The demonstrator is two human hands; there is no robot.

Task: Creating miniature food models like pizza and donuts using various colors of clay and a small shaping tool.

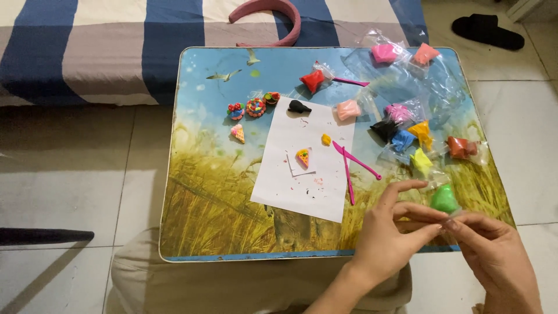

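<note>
My left hand (390, 229) and right hand (494, 259) meet at the table's (209, 221) near right corner, fingertips touching at a clear bag holding green clay (444, 199). The clay sits just above the meeting point, right at the tips of both hands. Left hand: thumb and lower fingers pinched toward the bag edge, index finger stretched out loose above. Right hand: fingers curled, tips pinched on the same bag edge; can't tell how firm the hold is. Both hands hang over the table edge, my knees below. Just beyond the green clay lies a yellow clay bag (421, 160), with orange-brown clay (461, 147) off to its right. Further up are blue (402, 140), black (384, 128) and orange (422, 131) bags in a cluster. White paper (302, 168) is mid-table, left of my hands, with a small clay pizza slice (303, 157) on it. Two pink plastic tools (350, 168) lie crossed at the paper's right edge, near my left hand but apart from it. Red clay (313, 81) and small finished clay pieces (254, 107) are at the far side.
</note>
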